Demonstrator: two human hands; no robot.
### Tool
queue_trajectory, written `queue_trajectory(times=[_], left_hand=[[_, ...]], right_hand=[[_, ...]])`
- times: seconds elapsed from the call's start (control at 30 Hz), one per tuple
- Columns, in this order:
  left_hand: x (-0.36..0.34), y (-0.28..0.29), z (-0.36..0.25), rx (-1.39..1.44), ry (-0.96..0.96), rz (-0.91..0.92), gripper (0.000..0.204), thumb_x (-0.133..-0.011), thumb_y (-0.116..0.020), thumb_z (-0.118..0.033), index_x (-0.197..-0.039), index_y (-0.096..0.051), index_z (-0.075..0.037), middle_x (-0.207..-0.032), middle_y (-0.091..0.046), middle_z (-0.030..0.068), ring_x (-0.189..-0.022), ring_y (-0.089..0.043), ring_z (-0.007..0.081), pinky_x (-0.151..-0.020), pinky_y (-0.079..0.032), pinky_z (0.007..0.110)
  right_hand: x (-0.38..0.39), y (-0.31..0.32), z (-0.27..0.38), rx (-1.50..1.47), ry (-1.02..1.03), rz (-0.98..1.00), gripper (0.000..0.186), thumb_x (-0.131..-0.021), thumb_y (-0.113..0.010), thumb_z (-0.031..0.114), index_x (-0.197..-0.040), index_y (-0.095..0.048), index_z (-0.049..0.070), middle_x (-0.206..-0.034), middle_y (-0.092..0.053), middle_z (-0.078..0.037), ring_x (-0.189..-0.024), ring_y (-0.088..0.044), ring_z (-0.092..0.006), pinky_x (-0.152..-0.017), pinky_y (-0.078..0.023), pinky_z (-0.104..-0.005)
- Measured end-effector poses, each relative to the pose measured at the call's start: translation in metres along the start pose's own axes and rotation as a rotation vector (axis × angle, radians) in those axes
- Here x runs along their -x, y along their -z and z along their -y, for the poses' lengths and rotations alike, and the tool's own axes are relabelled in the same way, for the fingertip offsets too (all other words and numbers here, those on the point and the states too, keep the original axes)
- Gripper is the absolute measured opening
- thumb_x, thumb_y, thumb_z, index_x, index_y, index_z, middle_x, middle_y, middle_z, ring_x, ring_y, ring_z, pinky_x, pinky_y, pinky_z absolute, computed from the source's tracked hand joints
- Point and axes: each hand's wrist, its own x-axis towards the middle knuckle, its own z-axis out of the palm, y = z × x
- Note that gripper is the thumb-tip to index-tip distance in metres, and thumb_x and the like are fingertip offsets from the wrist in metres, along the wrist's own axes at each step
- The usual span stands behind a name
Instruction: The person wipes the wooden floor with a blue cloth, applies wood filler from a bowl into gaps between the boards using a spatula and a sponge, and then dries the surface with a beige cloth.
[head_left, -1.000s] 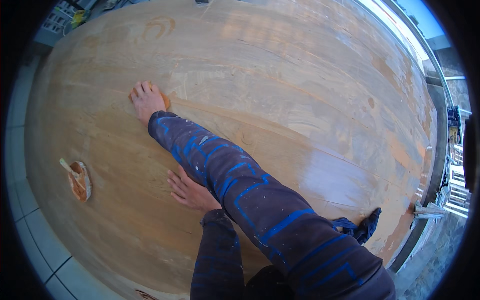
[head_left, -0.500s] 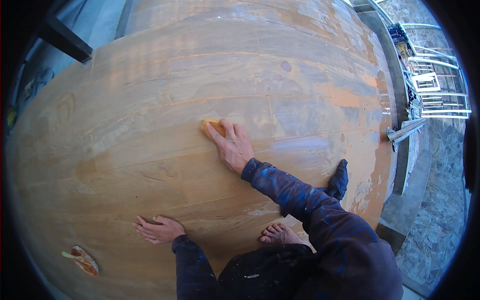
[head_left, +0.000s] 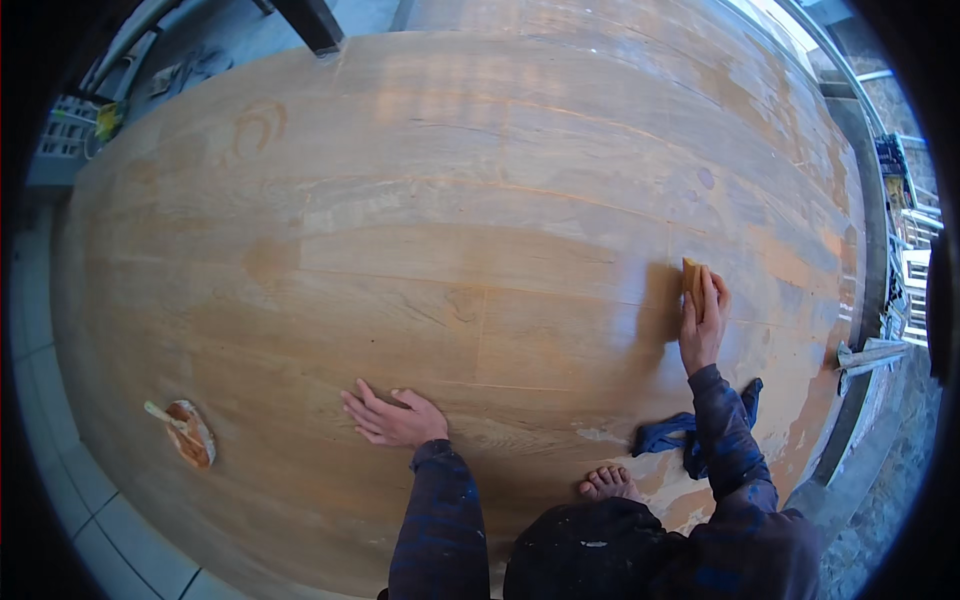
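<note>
Right hand point(head_left: 706, 328), wrapped around a yellow-tan block point(head_left: 691, 277), sponge-like in appearance, near the right side of a wood-patterned floor point(head_left: 400, 320). The thumb lies along the block's left side and the fingers along its right; the grip covers its lower part, so its full outline cannot be read. Whether its underside touches the floor is also hidden. Just left of the block is a darker patch point(head_left: 658, 305), either damp or shadow; the view does not settle which.

Left hand point(head_left: 398, 415), its fingers spread and grasping nothing, back upward, low over the floor left of centre; the palm is concealed, and full contact with the surface cannot be confirmed. Both dark sleeves run down toward the lower edge.

Near the right forearm lies a crumpled dark blue cloth point(head_left: 660, 436), partly covered by that sleeve. A bare foot point(head_left: 607, 484) shows only at its toes and front, the remainder lying behind the dark trouser leg point(head_left: 590, 550).

Farther out, at left, a shallow dish point(head_left: 199, 446) contains reddish-brown matter, with a pale-handled tool point(head_left: 157, 411) projecting over its rim. Pale tiles point(head_left: 140, 545) border the floor at lower left. A dark post point(head_left: 312, 25) is cut off above; objects along the right rim are too distorted to identify.
</note>
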Motion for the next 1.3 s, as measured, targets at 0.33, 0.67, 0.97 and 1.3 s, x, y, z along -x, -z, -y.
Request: queue_trajectory(times=[0.33, 0.67, 0.97, 1.3], left_hand=[[0.005, 0.001, -0.019, 0.048, 0.006, 0.071, 0.065, -0.093, -0.054, -0.022, -0.156, -0.045, -0.010, -0.170, -0.032, 0.0186, -0.158, -0.029, 0.0397, -0.124, -0.021, 0.063], [0.004, 0.006, -0.001, 0.001, 0.025, 0.033, 0.062, -0.095, -0.052, -0.021, -0.156, -0.047, -0.012, -0.170, -0.033, 0.0165, -0.157, -0.031, 0.0367, -0.125, -0.022, 0.062], [0.002, 0.001, -0.002, 0.014, 0.024, 0.014, 0.061, -0.095, -0.052, -0.021, -0.156, -0.047, -0.015, -0.169, -0.035, 0.0158, -0.157, -0.032, 0.0346, -0.126, -0.022, 0.061], [0.001, 0.006, -0.009, 0.029, 0.047, 0.034, 0.068, -0.089, -0.057, -0.018, -0.156, -0.045, -0.013, -0.170, -0.032, 0.0183, -0.158, -0.030, 0.0372, -0.125, -0.021, 0.062]], right_hand=[[-0.068, -0.329, 0.518, -0.269, 0.676, 0.080, 0.039, -0.090, -0.063, 0.019, -0.127, -0.067, 0.007, -0.131, -0.057, -0.010, -0.121, -0.052, -0.0297, -0.095, -0.043, -0.0410], [-0.076, -0.267, 0.373, -0.195, 0.626, 0.099, 0.042, -0.092, -0.058, 0.016, -0.132, -0.067, 0.007, -0.109, -0.059, -0.008, -0.104, -0.055, -0.0254, -0.088, -0.043, -0.0382], [-0.087, -0.137, 0.154, 0.113, 0.347, 0.131, 0.050, -0.093, -0.063, 0.011, -0.143, -0.064, 0.017, -0.108, -0.059, -0.010, -0.100, -0.057, -0.0299, -0.089, -0.047, -0.0413], [-0.079, -0.042, 0.016, 0.079, 0.081, 0.039, 0.037, -0.100, -0.063, 0.014, -0.137, -0.070, 0.013, -0.117, -0.062, -0.015, -0.108, -0.058, -0.0351, -0.095, -0.049, -0.0453]])
